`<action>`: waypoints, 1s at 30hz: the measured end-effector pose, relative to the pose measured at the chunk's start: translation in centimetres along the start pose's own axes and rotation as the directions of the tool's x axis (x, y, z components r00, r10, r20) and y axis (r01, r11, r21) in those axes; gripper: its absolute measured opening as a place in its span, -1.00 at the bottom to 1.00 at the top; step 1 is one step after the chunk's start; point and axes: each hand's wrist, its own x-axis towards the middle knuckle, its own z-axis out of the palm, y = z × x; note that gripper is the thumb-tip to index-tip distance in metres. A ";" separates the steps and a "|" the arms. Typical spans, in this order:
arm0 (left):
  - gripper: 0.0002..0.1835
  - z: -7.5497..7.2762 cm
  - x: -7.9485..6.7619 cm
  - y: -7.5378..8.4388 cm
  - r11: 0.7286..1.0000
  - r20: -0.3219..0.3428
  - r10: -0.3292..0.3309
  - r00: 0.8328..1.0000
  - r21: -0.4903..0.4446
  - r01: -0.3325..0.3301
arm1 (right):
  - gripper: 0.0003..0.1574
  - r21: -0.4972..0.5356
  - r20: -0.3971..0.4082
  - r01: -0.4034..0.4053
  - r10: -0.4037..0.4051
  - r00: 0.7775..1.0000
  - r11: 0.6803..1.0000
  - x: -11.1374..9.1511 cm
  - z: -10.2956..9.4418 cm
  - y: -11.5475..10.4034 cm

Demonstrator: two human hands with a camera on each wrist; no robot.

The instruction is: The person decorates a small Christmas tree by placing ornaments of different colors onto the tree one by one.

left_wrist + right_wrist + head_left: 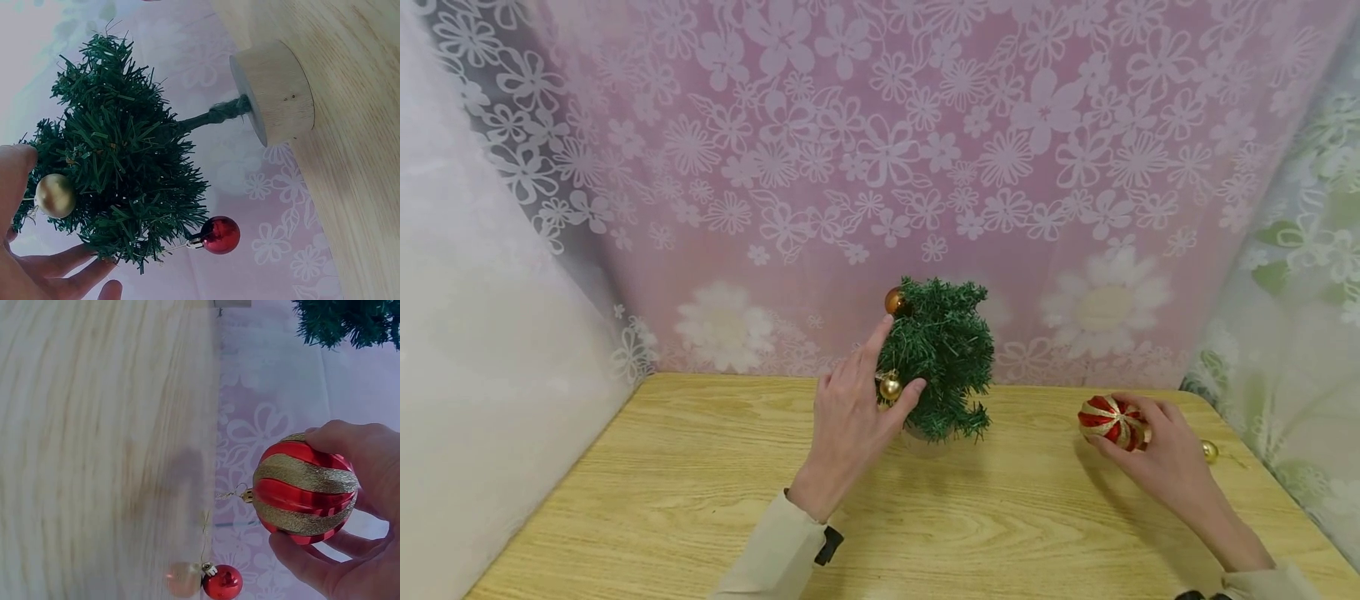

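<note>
A small green artificial Christmas tree (943, 350) stands near the table's back edge on a round wooden base (281, 94). My left hand (850, 404) is at its left side, thumb and fingers spread against the branches. Between thumb and index finger hangs a small gold bauble (891, 387); an orange-brown bauble (894, 301) shows above the index fingertip. The left wrist view has a shiny red bauble (220, 235) on a lower branch. Over the table's right side, my right hand (1172, 454) holds a large red-and-gold striped bauble (306, 490) between thumb and fingers, its hanging string loose.
Beyond my right hand a small gold bauble (1209, 451) lies near the right edge of the wooden table (1000, 533). The right wrist view shows a small red bauble (222, 582) beside it. Flowered curtains (880, 167) hang behind and on both sides.
</note>
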 end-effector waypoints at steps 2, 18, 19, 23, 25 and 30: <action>-0.07 0.0 0.0 0.0 1.000 -0.001 0.000 1.000 -0.004 0.000 | -0.20 0.009 -0.007 -0.010 0.010 1.000 1.000 -0.1 -0.2 -0.3; -0.09 0.0 -0.2 -0.1 1.000 -0.012 0.006 1.000 -0.011 -0.007 | -0.16 0.088 -0.020 -0.061 0.063 0.998 0.994 -0.2 -1.7 -2.3; -0.09 0.0 -0.2 -0.1 1.000 -0.010 0.005 1.000 -0.011 -0.005 | -0.16 0.090 -0.024 -0.058 0.061 0.998 0.994 -0.1 -1.8 -2.4; -0.09 -0.1 -0.2 -0.1 1.000 -0.014 0.011 1.000 0.005 -0.011 | -0.17 0.123 -0.032 -0.043 0.047 0.998 0.991 -0.1 -2.0 -2.9; -0.08 -0.1 -0.3 -0.2 1.000 -0.020 0.016 1.000 0.014 -0.016 | -0.18 0.139 -0.027 -0.047 0.051 0.998 0.989 -0.1 -2.1 -3.1; -0.08 -0.1 -0.3 -0.2 0.999 -0.018 0.022 1.000 0.034 -0.022 | -0.19 0.161 -0.013 -0.081 0.084 0.996 0.984 -0.2 -2.6 -3.9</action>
